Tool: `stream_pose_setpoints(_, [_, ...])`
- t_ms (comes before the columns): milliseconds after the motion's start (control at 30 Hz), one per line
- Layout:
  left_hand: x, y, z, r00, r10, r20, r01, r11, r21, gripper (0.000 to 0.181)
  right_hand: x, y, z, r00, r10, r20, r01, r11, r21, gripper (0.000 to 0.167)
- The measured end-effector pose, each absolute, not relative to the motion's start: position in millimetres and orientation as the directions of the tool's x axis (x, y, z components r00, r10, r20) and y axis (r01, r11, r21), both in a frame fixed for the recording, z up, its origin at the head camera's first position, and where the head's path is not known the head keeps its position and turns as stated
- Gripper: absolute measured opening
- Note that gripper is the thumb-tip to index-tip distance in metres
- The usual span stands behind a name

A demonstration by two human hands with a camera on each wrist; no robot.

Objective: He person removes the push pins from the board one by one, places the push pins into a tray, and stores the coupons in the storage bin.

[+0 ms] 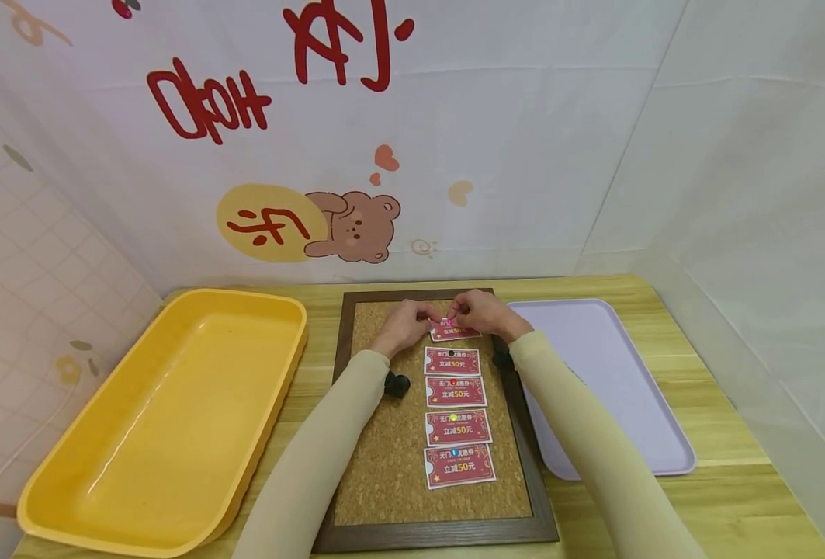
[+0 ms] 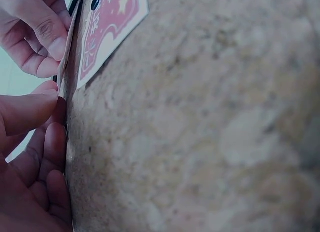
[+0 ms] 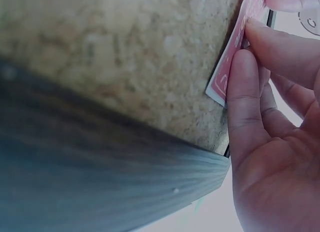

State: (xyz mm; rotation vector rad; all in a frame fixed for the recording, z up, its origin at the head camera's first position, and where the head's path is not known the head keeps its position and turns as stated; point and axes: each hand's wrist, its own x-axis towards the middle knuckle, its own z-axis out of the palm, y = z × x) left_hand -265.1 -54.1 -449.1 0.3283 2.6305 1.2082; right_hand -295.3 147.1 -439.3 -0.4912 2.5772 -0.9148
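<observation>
A red-and-white coupon (image 1: 455,331) lies at the top of the framed cork board (image 1: 384,489). My left hand (image 1: 405,324) pinches its left edge; in the left wrist view the left hand's thumb and fingers (image 2: 30,112) meet at the paper. With thumb and index finger, my right hand (image 1: 483,312) pinches a small pink pushpin (image 1: 450,320) at the coupon's upper edge. The right wrist view shows that coupon (image 3: 225,82) beside the right hand (image 3: 275,122), whose fingers hide most of the pin. Below it, several similar coupons (image 1: 452,362) run down the board, each with a coloured pushpin.
A deep yellow tray (image 1: 154,404) stands left of the board, and a flat lilac tray (image 1: 608,365) lies to its right, partly under the right forearm. The board's dark frame (image 1: 440,534) rests on the wooden table (image 1: 726,435). A white printed wall (image 1: 524,155) rises behind.
</observation>
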Motion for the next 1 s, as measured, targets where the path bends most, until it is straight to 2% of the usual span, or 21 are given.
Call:
stream_pose_setpoints(367, [-266,-54,-453,-0.950,0.293,-0.113,0.105,0.634,0.766,0.015,-294,147,-439,-0.865,-0.447,-0.226,-0.208,0.731,-0.650,0.009])
stream_pose_setpoints(767, [-265,-54,-448,-0.947,0.307,-0.098,0.136,0.657,0.742,0.017,-297,144,-435,-0.840,-0.482,-0.249,-0.261,0.762,-0.593,0.010])
stream_pose_setpoints(1000, [-262,-52,-444,-0.946,0.313,-0.082,0.153,0.659,0.737,0.018,-296,147,-426,-0.810,-0.518,-0.275,-0.237,0.719,-0.653,0.012])
